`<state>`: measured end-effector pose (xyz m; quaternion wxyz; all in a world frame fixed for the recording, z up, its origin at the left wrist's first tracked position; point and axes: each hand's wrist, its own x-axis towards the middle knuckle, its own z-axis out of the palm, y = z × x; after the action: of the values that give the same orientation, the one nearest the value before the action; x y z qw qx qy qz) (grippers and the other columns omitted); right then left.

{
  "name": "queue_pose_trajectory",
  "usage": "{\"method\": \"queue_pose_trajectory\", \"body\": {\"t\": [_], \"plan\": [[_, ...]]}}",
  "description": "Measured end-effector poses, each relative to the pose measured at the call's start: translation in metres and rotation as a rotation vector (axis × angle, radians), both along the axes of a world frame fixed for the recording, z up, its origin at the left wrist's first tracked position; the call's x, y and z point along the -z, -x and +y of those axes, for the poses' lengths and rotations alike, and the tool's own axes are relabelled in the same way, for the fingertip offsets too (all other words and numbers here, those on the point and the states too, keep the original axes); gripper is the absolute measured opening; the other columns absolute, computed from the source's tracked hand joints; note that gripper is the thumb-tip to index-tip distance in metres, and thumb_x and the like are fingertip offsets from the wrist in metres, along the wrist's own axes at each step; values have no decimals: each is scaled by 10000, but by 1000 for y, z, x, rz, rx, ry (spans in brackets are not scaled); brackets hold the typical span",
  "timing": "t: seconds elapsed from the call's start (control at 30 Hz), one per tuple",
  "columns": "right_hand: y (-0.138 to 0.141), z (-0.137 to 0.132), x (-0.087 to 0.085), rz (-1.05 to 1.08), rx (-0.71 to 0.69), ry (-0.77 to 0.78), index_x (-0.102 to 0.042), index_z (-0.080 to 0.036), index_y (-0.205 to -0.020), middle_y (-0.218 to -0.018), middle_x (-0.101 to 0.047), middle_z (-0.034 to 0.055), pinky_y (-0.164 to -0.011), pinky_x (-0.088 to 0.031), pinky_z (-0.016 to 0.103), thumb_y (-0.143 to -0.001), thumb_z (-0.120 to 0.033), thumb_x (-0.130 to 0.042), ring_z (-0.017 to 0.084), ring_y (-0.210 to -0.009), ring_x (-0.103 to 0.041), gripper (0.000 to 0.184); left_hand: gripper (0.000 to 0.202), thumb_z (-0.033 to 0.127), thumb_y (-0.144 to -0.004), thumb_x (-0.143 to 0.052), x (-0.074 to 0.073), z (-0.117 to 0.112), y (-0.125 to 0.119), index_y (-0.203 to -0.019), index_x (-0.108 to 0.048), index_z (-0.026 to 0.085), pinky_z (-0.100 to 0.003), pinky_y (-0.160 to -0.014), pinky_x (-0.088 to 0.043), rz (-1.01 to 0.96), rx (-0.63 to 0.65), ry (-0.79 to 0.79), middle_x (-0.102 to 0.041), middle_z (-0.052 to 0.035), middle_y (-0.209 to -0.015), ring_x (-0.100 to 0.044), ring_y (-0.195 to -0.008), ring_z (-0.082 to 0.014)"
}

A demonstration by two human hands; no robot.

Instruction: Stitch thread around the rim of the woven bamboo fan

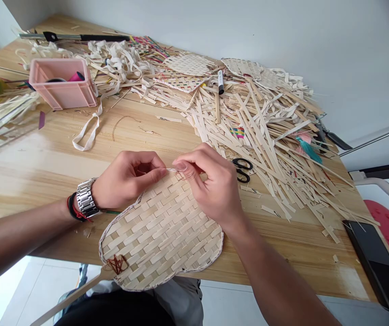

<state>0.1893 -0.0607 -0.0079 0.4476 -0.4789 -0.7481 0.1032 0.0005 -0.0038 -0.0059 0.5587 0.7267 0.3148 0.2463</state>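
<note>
A woven hand fan (162,226) made of pale strips lies tilted over the table's front edge, its wooden handle (74,294) pointing down to the lower left. Reddish-brown thread binds the handle to the woven face, and a twisted cord runs along the rim. My left hand (126,179), with a metal watch on its wrist, pinches the fan's top rim between thumb and forefinger. Just to its right, my right hand (211,181) is closed in a pinch at the same rim, where thin thread shows by the fingertips. Whether a needle is in them I cannot make out.
Loose bamboo strips (248,127) heap across the back and right. Black-handled scissors (242,170) lie beside my right hand. A pink bin (61,83) stands at the back left, a phone (377,262) near the right edge. A marker (220,82) rests among woven pieces.
</note>
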Motion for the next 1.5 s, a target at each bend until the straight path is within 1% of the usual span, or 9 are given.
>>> {"method": "queue_pose_trajectory", "body": {"t": [0.17, 0.33, 0.43, 0.73, 0.87, 0.97, 1.2, 1.33, 1.5], "plan": [[1, 0, 1, -60, 11, -30, -596, -130, -768, -735, -565, 46, -642, -428, 270, -958, -159, -545, 119, -692, -524, 198, 201, 251, -890, -606, -1, 0, 0, -777, -661, 95, -201, -442, -285, 0, -1, -2, -507, 13, -600, -376, -519, -73], [-2, 1, 1, -106, -28, -4, -593, -137, -795, -754, -600, 57, -711, -443, 295, -980, -163, -492, 147, -759, -553, 213, 193, 247, -886, -612, 0, 0, 0, -775, -659, 96, -196, -435, -281, -3, -3, -18, -496, 20, -591, -366, -511, -69], [-3, 1, 2, -133, -27, 12, -599, -145, -797, -721, -597, 34, -681, -422, 285, -988, -189, -495, 132, -710, -528, 221, 199, 256, -885, -611, 1, 0, 0, -774, -659, 98, -197, -442, -296, 9, -7, -19, -514, 14, -599, -384, -517, -73], [5, 0, 8, -396, 68, -196, -565, -195, -767, -656, -596, 6, -654, -330, 323, -943, -189, -583, 157, -692, -454, 177, 217, 279, -876, -605, 2, 0, 1, -785, -683, 97, -204, -435, -270, 37, -65, -66, -531, 9, -584, -368, -496, -72], [10, 1, 13, -443, 73, -196, -538, -208, -740, -654, -586, 16, -662, -320, 336, -958, -195, -547, 171, -698, -434, 218, 213, 268, -874, -599, 2, 0, 2, -797, -696, 95, -215, -465, -307, 35, -63, -89, -602, -22, -628, -416, -523, -86], [10, 2, 12, -392, 57, -156, -525, -203, -737, -656, -564, 28, -666, -345, 335, -965, -215, -520, 174, -701, -425, 228, 219, 274, -874, -606, 2, 0, 2, -796, -701, 92, -208, -451, -294, 27, -65, -98, -595, -17, -609, -395, -509, -79], [6, 0, 0, -133, -101, 4, -533, -175, -794, -736, -591, 48, -695, -399, 326, -952, -183, -493, 166, -741, -468, 163, 179, 231, -868, -630, 1, 0, 2, -757, -675, 98, -184, -427, -277, -14, -63, -92, -521, 20, -575, -367, -504, -62], [2, -2, -3, -57, -132, 94, -539, -174, -789, -751, -590, 51, -714, -411, 338, -956, -201, -482, 166, -751, -489, 179, 186, 242, -874, -631, 1, -2, 2, -762, -661, 97, -183, -431, -281, -13, -52, -64, -495, 26, -573, -360, -505, -61], [-1, -4, -5, -24, -147, 118, -548, -188, -806, -773, -597, 47, -734, -419, 355, -951, -203, -472, 175, -767, -507, 164, 186, 274, -868, -648, 1, -1, 2, -792, -660, 105, -182, -416, -270, -10, -80, -22, -506, 19, -586, -362, -496, -62]]}}
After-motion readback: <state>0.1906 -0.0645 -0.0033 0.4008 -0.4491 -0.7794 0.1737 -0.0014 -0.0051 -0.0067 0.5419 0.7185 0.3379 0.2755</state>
